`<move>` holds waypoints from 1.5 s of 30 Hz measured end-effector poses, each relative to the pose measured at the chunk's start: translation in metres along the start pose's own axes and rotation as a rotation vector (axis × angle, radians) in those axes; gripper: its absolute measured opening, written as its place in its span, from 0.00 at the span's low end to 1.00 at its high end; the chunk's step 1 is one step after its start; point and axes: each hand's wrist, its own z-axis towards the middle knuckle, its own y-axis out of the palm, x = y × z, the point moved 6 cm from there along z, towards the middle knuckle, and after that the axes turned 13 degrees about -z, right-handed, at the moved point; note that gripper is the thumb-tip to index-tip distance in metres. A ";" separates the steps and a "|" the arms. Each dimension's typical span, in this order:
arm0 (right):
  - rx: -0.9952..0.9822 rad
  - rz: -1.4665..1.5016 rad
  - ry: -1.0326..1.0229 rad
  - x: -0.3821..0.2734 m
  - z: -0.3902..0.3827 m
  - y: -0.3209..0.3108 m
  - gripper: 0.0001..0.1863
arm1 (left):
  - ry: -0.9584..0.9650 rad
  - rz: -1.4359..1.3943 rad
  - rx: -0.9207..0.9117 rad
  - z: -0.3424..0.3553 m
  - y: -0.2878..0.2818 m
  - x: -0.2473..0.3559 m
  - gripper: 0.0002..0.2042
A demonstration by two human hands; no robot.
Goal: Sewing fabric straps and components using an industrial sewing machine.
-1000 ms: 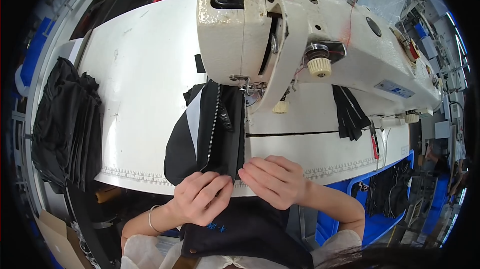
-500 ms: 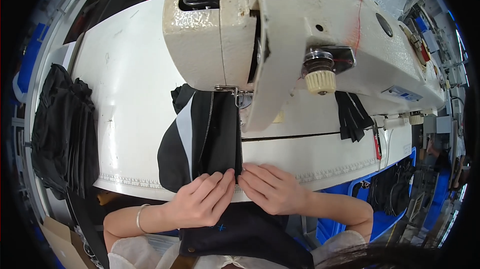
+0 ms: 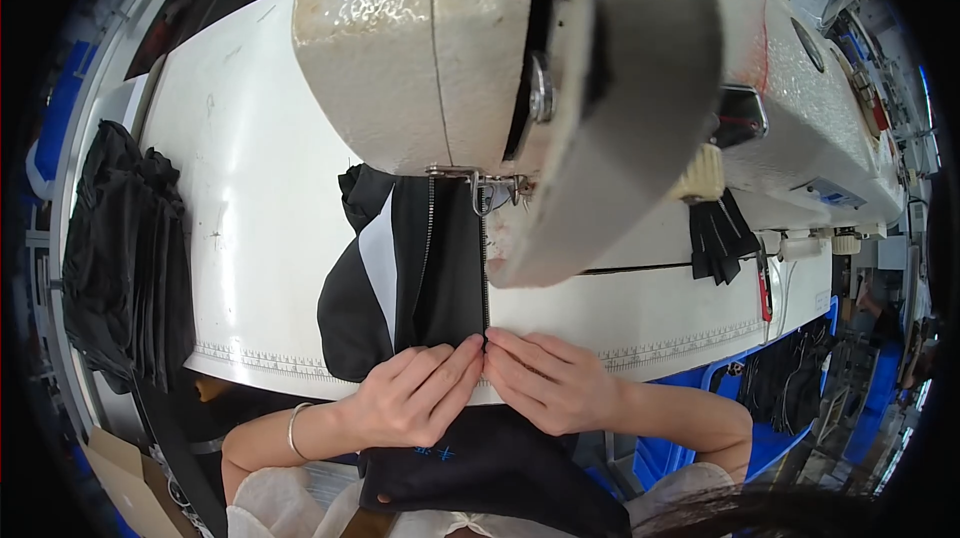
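A piece of black fabric [image 3: 450, 278] with a metal-toothed zipper [image 3: 427, 258] and a light grey-white strip along one side lies on the white sewing table. Its far end reaches under the presser foot [image 3: 480, 200] of the cream sewing machine [image 3: 375, 78]. My left hand [image 3: 422, 388] pinches the near end of the fabric's right edge, fingertips pressed together. Right beside it, my right hand [image 3: 545, 378] pinches the same edge, with both sets of fingertips almost touching. Fingers cover the spot where the cloth is gripped.
A pile of black fabric pieces [image 3: 130, 258] hangs at the table's left side. Black strips [image 3: 720, 238] and red-handled snips [image 3: 765, 283] lie on the right. Along the front edge runs a printed ruler [image 3: 670, 346]. A blue bin [image 3: 775, 438] with dark pieces stands below right.
My fingertips have moved slightly right and away from me along the fabric's edge. The machine head appears larger and shifted as the view moved. Both hands keep their pinch.
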 end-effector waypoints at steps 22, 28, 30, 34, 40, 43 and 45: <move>-0.099 -0.022 0.047 0.057 0.030 0.021 0.14 | -0.066 -0.235 0.104 0.030 -0.006 -0.078 0.16; 0.174 -0.058 -0.025 0.073 0.029 0.054 0.07 | -0.056 -0.052 -0.066 0.038 -0.006 -0.103 0.21; 0.171 0.194 0.239 0.079 0.016 0.084 0.03 | -0.133 -0.147 -0.039 0.020 0.007 -0.114 0.20; 0.058 -0.067 0.057 0.077 0.033 0.057 0.03 | -0.482 -0.431 0.066 0.009 -0.004 -0.125 0.15; 0.130 -0.184 -0.045 0.084 0.034 0.049 0.05 | -0.311 -0.271 -0.027 0.020 0.005 -0.109 0.15; 0.096 -0.144 -0.010 0.083 0.034 0.051 0.04 | -0.242 -0.217 0.011 0.018 0.004 -0.102 0.17; 0.066 -0.120 0.017 0.083 0.033 0.053 0.04 | -0.207 -0.217 0.054 0.021 0.002 -0.102 0.16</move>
